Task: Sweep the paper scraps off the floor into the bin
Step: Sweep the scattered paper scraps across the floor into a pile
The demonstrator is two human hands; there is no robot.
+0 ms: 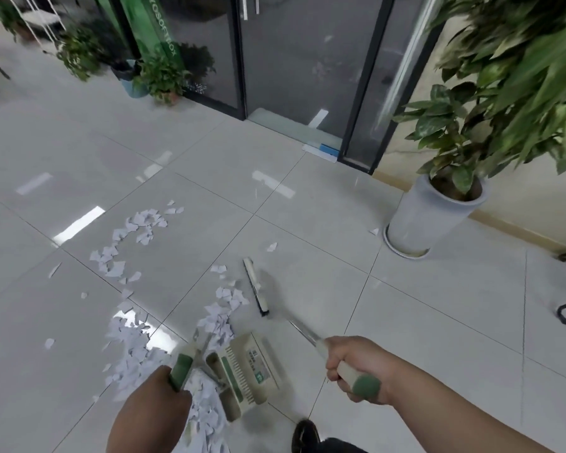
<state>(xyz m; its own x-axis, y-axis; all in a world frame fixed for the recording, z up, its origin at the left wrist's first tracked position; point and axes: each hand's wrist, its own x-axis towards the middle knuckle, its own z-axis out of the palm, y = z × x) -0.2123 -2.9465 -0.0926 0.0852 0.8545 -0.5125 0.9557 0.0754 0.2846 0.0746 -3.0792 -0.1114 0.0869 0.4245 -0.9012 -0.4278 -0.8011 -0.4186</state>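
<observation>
White paper scraps point(134, 230) lie scattered over the grey tiled floor, in an arc at the left and in a thicker pile point(219, 317) just ahead of the dustpan. My right hand point(356, 366) grips the cream and green handle of a broom. The broom head point(256, 286) rests on the floor to the right of the pile. My left hand point(164, 390) holds the green-tipped upright handle of the cream dustpan point(249, 371), which stands on the floor near my feet. More scraps point(206, 416) lie beside the pan under my left arm.
A large potted plant in a grey pot point(428, 220) stands at the right by the wall, with one scrap beside it. Dark glass doors point(291, 70) are ahead. Smaller potted plants point(160, 76) sit at the far left. My black shoe point(304, 434) shows at the bottom.
</observation>
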